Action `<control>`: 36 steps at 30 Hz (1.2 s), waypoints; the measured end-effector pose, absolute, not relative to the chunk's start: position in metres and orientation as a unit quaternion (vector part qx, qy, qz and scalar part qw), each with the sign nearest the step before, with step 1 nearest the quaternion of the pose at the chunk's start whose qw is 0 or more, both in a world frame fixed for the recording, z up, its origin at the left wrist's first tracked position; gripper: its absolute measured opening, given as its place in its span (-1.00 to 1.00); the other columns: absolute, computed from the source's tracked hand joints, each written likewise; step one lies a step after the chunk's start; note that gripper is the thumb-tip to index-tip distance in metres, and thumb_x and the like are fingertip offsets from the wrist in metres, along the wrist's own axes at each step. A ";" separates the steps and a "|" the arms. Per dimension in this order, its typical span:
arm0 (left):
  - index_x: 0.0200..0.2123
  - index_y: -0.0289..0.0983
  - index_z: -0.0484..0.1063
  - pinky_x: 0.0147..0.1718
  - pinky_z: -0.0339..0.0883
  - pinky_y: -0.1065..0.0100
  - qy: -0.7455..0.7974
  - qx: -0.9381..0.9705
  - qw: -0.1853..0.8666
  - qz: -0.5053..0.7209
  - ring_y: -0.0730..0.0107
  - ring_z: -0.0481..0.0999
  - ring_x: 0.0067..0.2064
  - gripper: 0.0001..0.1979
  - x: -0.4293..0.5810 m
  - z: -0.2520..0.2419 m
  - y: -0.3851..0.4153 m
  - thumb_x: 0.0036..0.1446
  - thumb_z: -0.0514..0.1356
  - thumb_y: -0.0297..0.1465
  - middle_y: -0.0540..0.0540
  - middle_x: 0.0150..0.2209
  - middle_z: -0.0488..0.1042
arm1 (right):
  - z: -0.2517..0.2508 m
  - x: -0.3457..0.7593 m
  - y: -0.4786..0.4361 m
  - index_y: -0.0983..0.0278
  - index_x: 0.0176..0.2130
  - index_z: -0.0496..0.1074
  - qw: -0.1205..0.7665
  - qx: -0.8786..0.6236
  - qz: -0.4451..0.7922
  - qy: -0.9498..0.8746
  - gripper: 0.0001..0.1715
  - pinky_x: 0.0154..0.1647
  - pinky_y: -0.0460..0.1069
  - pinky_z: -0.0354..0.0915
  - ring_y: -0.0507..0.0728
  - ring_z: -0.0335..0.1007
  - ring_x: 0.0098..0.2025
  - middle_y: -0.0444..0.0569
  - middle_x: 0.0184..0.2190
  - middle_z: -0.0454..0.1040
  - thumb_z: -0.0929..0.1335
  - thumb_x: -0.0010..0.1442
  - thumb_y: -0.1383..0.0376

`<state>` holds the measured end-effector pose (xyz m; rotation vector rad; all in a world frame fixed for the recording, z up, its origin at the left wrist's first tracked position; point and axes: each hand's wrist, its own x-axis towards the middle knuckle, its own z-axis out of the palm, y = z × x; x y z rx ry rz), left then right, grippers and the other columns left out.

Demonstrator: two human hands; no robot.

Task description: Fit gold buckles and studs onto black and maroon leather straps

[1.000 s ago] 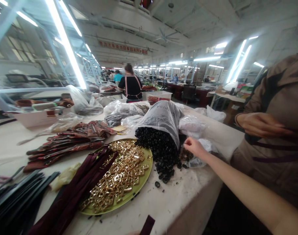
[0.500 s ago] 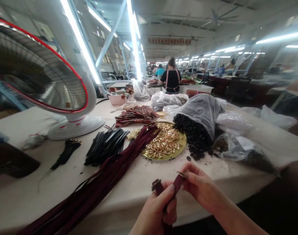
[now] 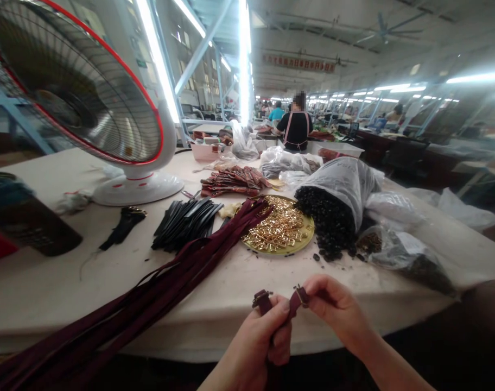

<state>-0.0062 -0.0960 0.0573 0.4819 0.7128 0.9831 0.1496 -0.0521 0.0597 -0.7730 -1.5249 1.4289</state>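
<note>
My left hand (image 3: 267,334) is closed around a maroon strap (image 3: 293,308), thumb on top. One part of the strap, with a dark metal buckle (image 3: 262,297) across it, sticks up beyond my left fingers. The other part runs toward my right hand (image 3: 335,301), whose thumb and fingertips pinch a second buckle (image 3: 300,296) at its end. Where the strap passes inside my left fist is hidden. Long maroon straps (image 3: 178,282) lie in a bundle left of my hands. Beyond my hands, a round yellow tray (image 3: 308,239) bears many gold metal buckle-like pieces (image 3: 278,228).
A fan (image 3: 137,182) stands at the left, near a dark bottle (image 3: 39,222). Black strips (image 3: 186,222) and reddish-brown strips (image 3: 235,181) lie in piles. A plastic bag (image 3: 345,182) spills black pieces (image 3: 324,217) at the right. Farther back, a person (image 3: 296,130) faces away.
The buckle at my right fingertips has turned from edge-on to lying across the strap's end. My left hand keeps its grip. The camera view has shifted, moving the table items slightly right and up.
</note>
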 end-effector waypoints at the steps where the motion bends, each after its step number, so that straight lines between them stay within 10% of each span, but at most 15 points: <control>1: -0.45 -0.24 0.13 -0.69 -0.25 0.51 0.344 0.236 0.779 0.468 0.66 -0.12 -0.71 -0.78 -0.006 0.057 -0.096 0.17 0.05 -0.26 0.20 -0.74 0.00 | 0.058 0.149 -0.053 0.20 -0.35 0.37 0.422 -0.314 0.603 -0.600 -0.90 -0.28 -0.10 0.30 0.00 0.35 -0.35 -0.16 -0.42 0.42 0.40 0.06 0.29; 16: -0.36 -0.27 0.23 -0.67 -0.12 0.53 0.303 0.218 0.806 0.459 0.65 -0.04 -0.68 -0.80 -0.021 0.041 -0.082 0.13 0.09 -0.24 0.16 -0.69 0.06 | 0.060 0.135 -0.032 0.15 0.07 0.27 0.282 -0.208 0.629 -0.694 -0.57 0.16 0.10 0.00 0.18 0.09 0.14 0.02 0.09 0.18 0.22 0.22 0.13; 24: -0.27 -0.25 0.38 -0.28 0.20 0.35 0.610 0.498 0.432 0.439 0.32 0.39 -0.33 -0.79 -0.025 0.050 -0.058 0.14 0.03 -0.28 -0.07 -0.41 0.42 | 0.049 0.133 -0.013 0.29 -0.36 0.38 0.348 -0.273 0.674 -0.592 -0.69 -0.20 -0.01 0.24 0.06 0.33 -0.29 -0.08 -0.48 0.38 0.20 0.25 0.15; 29: -0.10 -0.20 0.39 -0.20 0.21 0.25 0.646 0.613 0.321 0.323 0.15 0.46 -0.18 -0.71 -0.030 0.047 -0.045 0.12 0.02 -0.36 -0.17 -0.22 0.51 | 0.041 0.121 -0.011 0.31 -0.45 0.23 0.262 -0.285 0.758 -0.525 -0.60 -0.67 -0.18 -0.12 -0.11 -0.09 -0.65 -0.28 -0.69 0.07 0.26 0.17 0.03; 36: -0.21 -0.24 0.43 -0.32 0.24 0.26 0.648 0.683 0.269 0.203 0.19 0.47 -0.30 -0.68 -0.019 0.036 -0.042 0.20 -0.12 -0.38 -0.18 -0.32 0.53 | 0.040 0.107 -0.018 0.25 -0.10 0.22 0.345 -0.307 0.749 -0.476 -0.51 -0.68 -0.19 -0.13 -0.13 -0.03 -0.65 -0.23 -0.54 0.19 0.25 0.14 -0.04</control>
